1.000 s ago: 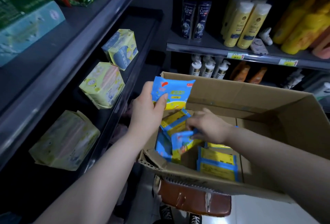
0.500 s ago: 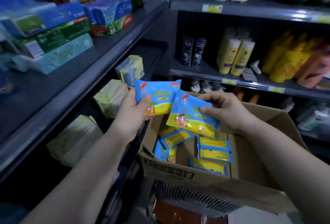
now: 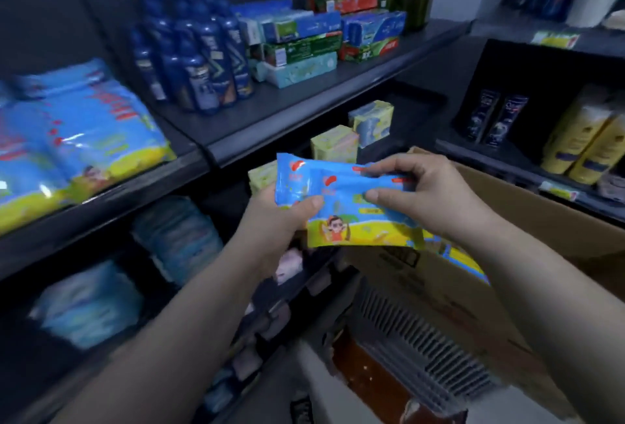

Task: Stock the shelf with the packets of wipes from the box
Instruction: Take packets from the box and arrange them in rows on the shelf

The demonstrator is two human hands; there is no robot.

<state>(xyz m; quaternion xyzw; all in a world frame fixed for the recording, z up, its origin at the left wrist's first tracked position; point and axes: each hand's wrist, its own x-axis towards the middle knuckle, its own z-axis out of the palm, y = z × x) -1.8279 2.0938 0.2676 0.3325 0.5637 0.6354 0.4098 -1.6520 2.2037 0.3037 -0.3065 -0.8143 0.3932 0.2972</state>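
Blue-and-yellow packets of wipes (image 3: pixel 351 210) overlapped above the box (image 3: pixel 541 210) — left hand (image 3: pixel 280 220) gripping one, right hand (image 3: pixel 429 193) pinching the other.

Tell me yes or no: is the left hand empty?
No, the left hand grips the blue wipes packets, which the right hand also pinches.

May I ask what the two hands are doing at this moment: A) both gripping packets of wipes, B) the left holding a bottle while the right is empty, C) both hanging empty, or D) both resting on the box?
A: the left hand and the right hand each curl fingers and thumb round the blue and yellow packets of wipes.
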